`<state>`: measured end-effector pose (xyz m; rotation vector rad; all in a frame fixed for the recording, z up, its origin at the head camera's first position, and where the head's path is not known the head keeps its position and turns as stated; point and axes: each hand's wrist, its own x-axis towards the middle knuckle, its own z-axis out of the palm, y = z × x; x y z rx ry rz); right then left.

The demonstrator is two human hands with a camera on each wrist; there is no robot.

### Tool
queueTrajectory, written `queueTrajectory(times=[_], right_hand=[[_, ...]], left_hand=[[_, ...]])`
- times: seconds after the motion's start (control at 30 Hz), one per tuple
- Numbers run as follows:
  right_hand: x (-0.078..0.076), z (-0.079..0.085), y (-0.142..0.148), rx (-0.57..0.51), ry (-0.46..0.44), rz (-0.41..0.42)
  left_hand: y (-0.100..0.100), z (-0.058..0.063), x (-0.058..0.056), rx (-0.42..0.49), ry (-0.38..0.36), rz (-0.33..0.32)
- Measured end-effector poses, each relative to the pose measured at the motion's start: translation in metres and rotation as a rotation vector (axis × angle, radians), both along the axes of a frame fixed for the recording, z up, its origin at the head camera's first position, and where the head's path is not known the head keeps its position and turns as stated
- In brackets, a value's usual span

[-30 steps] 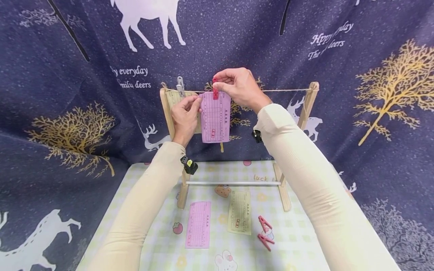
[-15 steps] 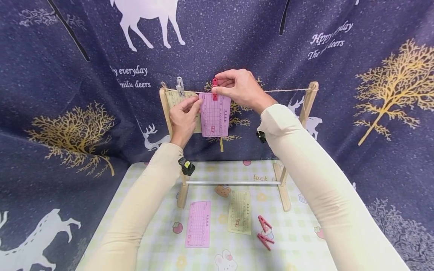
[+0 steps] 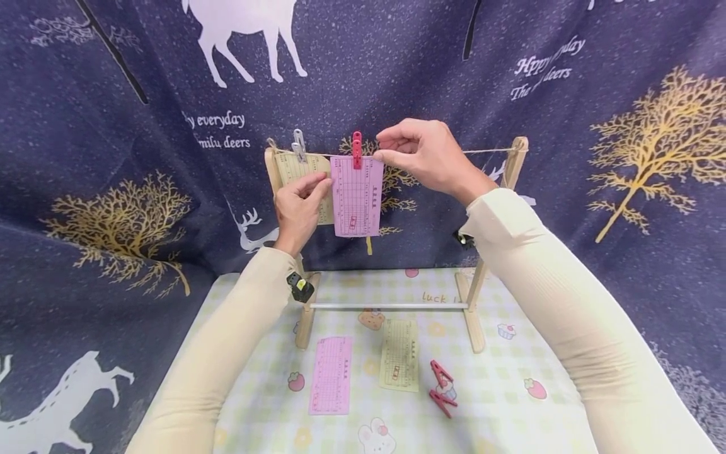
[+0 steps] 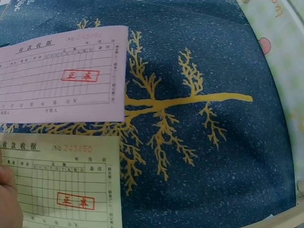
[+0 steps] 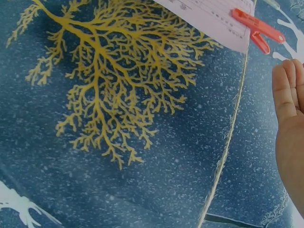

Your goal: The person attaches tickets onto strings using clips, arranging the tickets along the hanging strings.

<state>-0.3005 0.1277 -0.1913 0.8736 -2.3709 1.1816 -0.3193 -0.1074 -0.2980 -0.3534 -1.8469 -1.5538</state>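
A pink receipt slip hangs from the twine line, held by a red clothespin. My right hand is just right of that clothespin, apart from it, with nothing in its fingers; the right wrist view shows the gap between the fingers and the red clothespin. Beside the pink slip's left edge is my left hand, its thumb and index close together, in front of a yellow receipt slip. A grey clothespin holds that yellow slip on the line. The left fingertips are out of the left wrist view.
Wooden posts carry the line, joined low by a white rod. On the checked tablecloth lie another pink slip, another yellow slip and two red clothespins. A dark printed curtain hangs behind.
My right hand has let go of the red clothespin and moved right. My left hand has moved slightly left and down, off the pink slip's edge. The slip stays hanging.
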Motion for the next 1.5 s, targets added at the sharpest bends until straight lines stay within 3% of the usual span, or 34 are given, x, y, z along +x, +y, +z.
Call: queueTrajectory(times=[0.2, 0.33, 0.6, 1.17, 1.37, 1.5], right_hand=[[0.014, -0.02, 0.013, -0.017, -0.017, 0.04], [0.022, -0.037, 0.026, -0.004, -0.016, 0.044], [0.035, -0.073, 0.061, 0.001, -0.079, -0.006], [0.062, -0.153, 0.109, -0.042, -0.125, -0.068], [0.074, -0.181, 0.119, -0.031, -0.161, -0.083], [0.079, -0.199, 0.125, -0.014, -0.193, -0.099]], left_hand=[[-0.009, -0.01, 0.005, -0.024, -0.02, -0.015], [-0.019, -0.017, 0.012, -0.065, -0.072, -0.014], [-0.04, -0.034, 0.026, -0.133, -0.128, -0.003], [-0.05, -0.087, 0.048, -0.215, -0.257, -0.047], [-0.053, -0.113, 0.055, -0.189, -0.307, -0.109], [-0.057, -0.128, 0.061, -0.219, -0.336, -0.106]])
